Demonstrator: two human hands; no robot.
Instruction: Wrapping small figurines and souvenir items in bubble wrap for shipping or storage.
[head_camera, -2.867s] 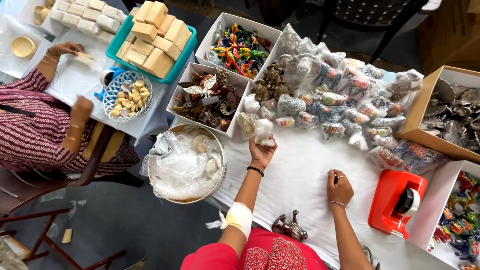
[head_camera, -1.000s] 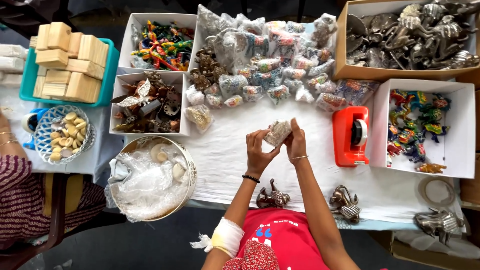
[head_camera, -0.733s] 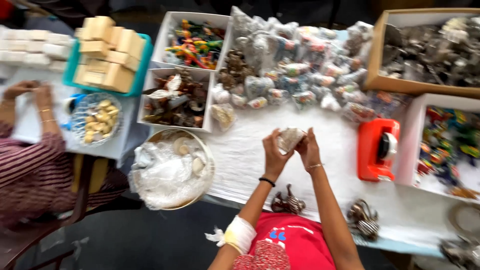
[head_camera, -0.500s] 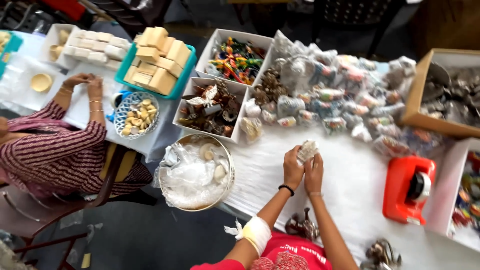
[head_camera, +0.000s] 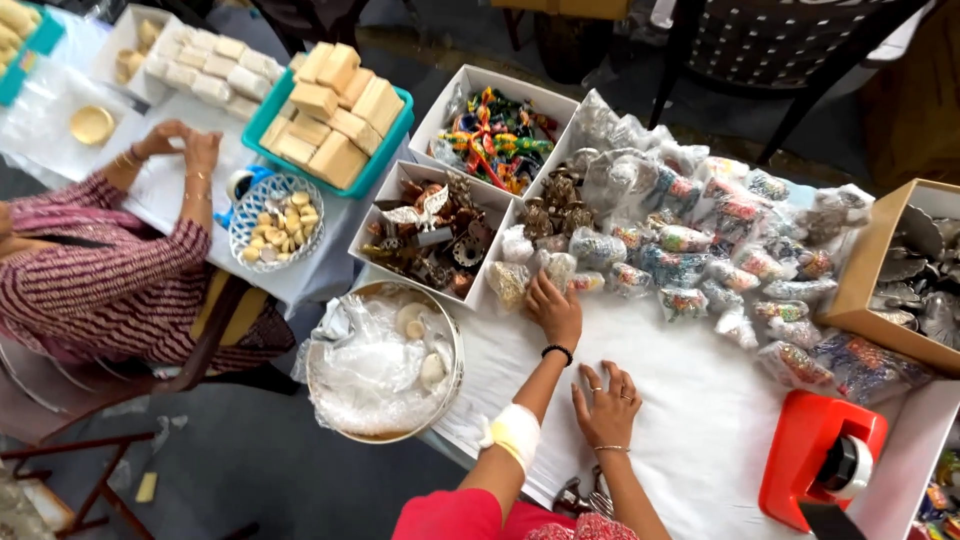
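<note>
My left hand rests on a small filled packet at the near end of the packet pile, fingers loosely curled over it. My right hand lies flat and empty on the counter. Many packets lie done; the boxed figurines remain loose.

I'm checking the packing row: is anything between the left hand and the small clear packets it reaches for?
Nothing visible: the left hand already rests on a small clear packet at the row's near edge. The right hand lies flat on the white cloth.
</note>
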